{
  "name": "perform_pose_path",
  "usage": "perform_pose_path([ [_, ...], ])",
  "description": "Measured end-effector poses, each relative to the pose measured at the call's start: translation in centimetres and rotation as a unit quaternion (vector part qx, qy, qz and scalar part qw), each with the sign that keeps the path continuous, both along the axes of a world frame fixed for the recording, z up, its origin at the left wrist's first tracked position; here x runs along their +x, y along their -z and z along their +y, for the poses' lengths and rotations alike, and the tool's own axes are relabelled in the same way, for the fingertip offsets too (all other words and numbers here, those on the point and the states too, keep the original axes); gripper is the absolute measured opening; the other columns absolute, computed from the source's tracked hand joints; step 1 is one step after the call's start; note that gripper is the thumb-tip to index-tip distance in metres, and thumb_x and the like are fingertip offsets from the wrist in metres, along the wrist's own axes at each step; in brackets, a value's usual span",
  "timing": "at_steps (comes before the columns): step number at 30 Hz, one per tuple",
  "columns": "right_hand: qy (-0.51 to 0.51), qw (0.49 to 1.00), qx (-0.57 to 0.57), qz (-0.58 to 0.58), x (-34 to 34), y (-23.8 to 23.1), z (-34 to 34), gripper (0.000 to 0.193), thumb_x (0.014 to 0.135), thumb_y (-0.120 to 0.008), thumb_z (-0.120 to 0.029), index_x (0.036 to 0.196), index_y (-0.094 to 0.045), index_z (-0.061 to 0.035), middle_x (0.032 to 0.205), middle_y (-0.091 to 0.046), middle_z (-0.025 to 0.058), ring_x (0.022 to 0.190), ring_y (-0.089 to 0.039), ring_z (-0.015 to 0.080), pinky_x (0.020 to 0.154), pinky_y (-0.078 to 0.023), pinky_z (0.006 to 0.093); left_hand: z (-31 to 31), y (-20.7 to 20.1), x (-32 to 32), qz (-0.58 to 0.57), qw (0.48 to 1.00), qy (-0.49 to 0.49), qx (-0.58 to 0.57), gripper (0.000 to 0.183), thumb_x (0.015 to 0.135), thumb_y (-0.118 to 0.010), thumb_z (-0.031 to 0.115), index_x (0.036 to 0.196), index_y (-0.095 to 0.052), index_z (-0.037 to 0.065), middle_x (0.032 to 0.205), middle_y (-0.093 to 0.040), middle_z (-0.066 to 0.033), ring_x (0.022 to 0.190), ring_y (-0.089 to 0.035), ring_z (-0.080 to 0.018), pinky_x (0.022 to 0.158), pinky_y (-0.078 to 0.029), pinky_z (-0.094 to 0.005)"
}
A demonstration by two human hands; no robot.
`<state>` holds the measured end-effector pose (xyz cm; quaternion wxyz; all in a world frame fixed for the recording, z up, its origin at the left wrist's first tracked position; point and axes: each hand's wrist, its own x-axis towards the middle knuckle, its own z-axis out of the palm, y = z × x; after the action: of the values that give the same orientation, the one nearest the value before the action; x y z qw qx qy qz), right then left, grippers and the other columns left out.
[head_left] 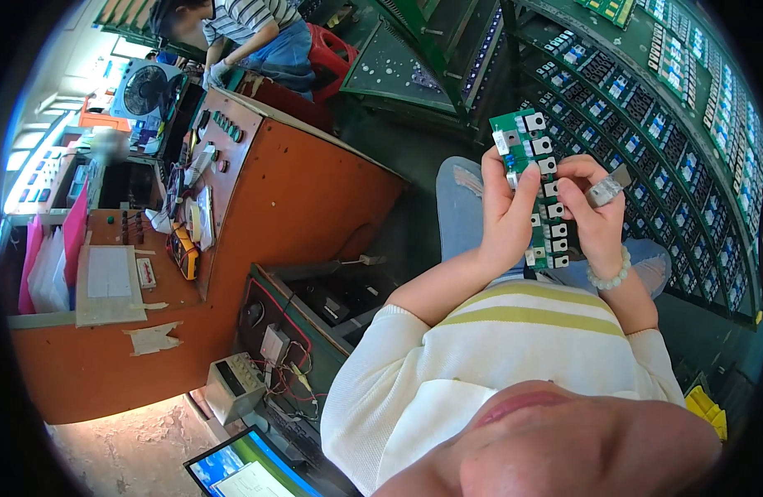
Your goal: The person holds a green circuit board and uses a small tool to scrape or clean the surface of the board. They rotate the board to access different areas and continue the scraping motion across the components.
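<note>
A long green circuit board [530, 153] is held upright over my lap, with a row of black transistors with pale tabs along its right side. My left hand [507, 211] grips it from the left, thumb laid across its face. My right hand [596, 219], with a pale bead bracelet at the wrist, is closed at the board's right edge, thumb and fingertips by the transistors. Out of its curled fingers juts a small flat tool wrapped in grey tape [605, 190], its bare tip pointing up and right. Whether the right fingertips press on the board is hard to tell.
Racks of circuit boards [646, 124] stand close on my right. An orange-brown bench [315, 190] at left carries a yellow multimeter [182, 253] and papers. Below it are a power supply [235, 388] with wires and a monitor [249, 468]. Another person [253, 33] sits beyond the bench.
</note>
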<state>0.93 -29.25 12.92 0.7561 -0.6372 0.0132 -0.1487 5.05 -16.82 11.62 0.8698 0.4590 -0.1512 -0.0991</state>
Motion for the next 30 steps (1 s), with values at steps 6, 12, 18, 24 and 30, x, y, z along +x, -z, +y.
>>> perform_pose_path([
  [6, 0.002, 1.000, -0.014, -0.006, 0.6, 0.7, 0.0, 0.009, 0.085, -0.064, -0.006, 0.088, -0.060, 0.0009, 0.093, -0.057, 0.0042, 0.068, -0.051, 0.0042, 0.055, -0.042, 0.0179, 0.0, 0.0, 0.5, -0.008, 1.000, -0.017, 0.018, 0.032, 0.095, -0.044, 0.004, 0.125, -0.031, 0.004, 0.107, -0.051, -0.0038, 0.094, -0.049, -0.0063, 0.084, -0.041, -0.0233],
  [12, -0.013, 1.000, -0.011, -0.005, 1.2, 0.8, 0.3, 0.008, 0.085, -0.064, -0.006, 0.087, -0.060, 0.0008, 0.092, -0.057, 0.0042, 0.068, -0.050, 0.0040, 0.057, -0.041, 0.0181, 0.3, 0.4, 0.8, -0.019, 0.998, -0.037, 0.040, 0.031, 0.095, -0.045, 0.005, 0.124, -0.032, 0.002, 0.108, -0.051, -0.0042, 0.094, -0.049, -0.0070, 0.084, -0.041, -0.0233],
  [18, 0.000, 1.000, 0.004, 0.000, 1.4, 1.2, 0.5, 0.006, 0.085, -0.064, -0.004, 0.085, -0.060, 0.0005, 0.091, -0.056, 0.0033, 0.068, -0.049, 0.0036, 0.059, -0.039, 0.0182, 0.1, 0.7, 1.1, -0.009, 0.999, -0.037, 0.025, 0.032, 0.095, -0.045, 0.004, 0.124, -0.032, 0.003, 0.108, -0.051, -0.0045, 0.095, -0.048, -0.0073, 0.085, -0.040, -0.0239],
  [24, -0.007, 1.000, -0.007, -0.024, 1.6, 1.3, 0.4, 0.007, 0.083, -0.066, -0.002, 0.086, -0.060, 0.0000, 0.092, -0.056, 0.0036, 0.072, -0.049, 0.0044, 0.063, -0.039, 0.0186, 0.0, 0.6, 1.2, -0.021, 0.998, -0.037, 0.041, 0.031, 0.095, -0.044, 0.005, 0.124, -0.032, 0.003, 0.108, -0.051, -0.0044, 0.095, -0.049, -0.0074, 0.084, -0.041, -0.0242],
  [30, -0.012, 1.000, 0.006, -0.015, 1.4, 1.3, 0.2, 0.009, 0.081, -0.066, 0.000, 0.087, -0.060, -0.0002, 0.092, -0.056, 0.0036, 0.074, -0.049, 0.0044, 0.064, -0.039, 0.0185, -0.2, 0.7, 1.2, -0.015, 0.998, -0.042, 0.036, 0.026, 0.095, -0.045, 0.007, 0.120, -0.037, 0.007, 0.105, -0.054, -0.0026, 0.092, -0.050, -0.0069, 0.081, -0.041, -0.0230],
])
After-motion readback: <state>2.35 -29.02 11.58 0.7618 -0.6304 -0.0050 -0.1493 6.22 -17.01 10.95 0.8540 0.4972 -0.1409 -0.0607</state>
